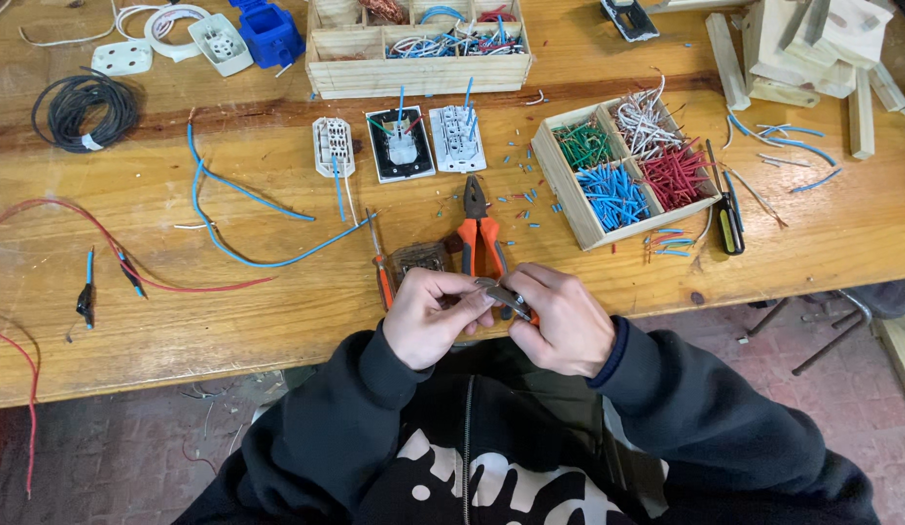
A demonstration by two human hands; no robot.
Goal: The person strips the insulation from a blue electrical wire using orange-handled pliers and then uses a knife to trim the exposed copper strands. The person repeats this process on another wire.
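Note:
My left hand [431, 317] and my right hand [561, 319] meet at the near edge of the wooden workbench [277, 292], fingers pinched together on a small grey metal part [499, 293] held between them. Just beyond my hands lie orange-handled pliers [479, 233], an orange-handled screwdriver [380, 262] and a brown socket insert [419, 259]. Further back sit three wall socket modules [401, 144] with short wires stuck in them.
A divided wooden tray [622, 170] holds green, white, blue and red wire pieces. A larger wooden box [418, 49] stands at the back. A black-and-yellow screwdriver [729, 219] lies at right. Blue wire [248, 194], red wire [102, 243], a black cable coil [85, 109] lie at left.

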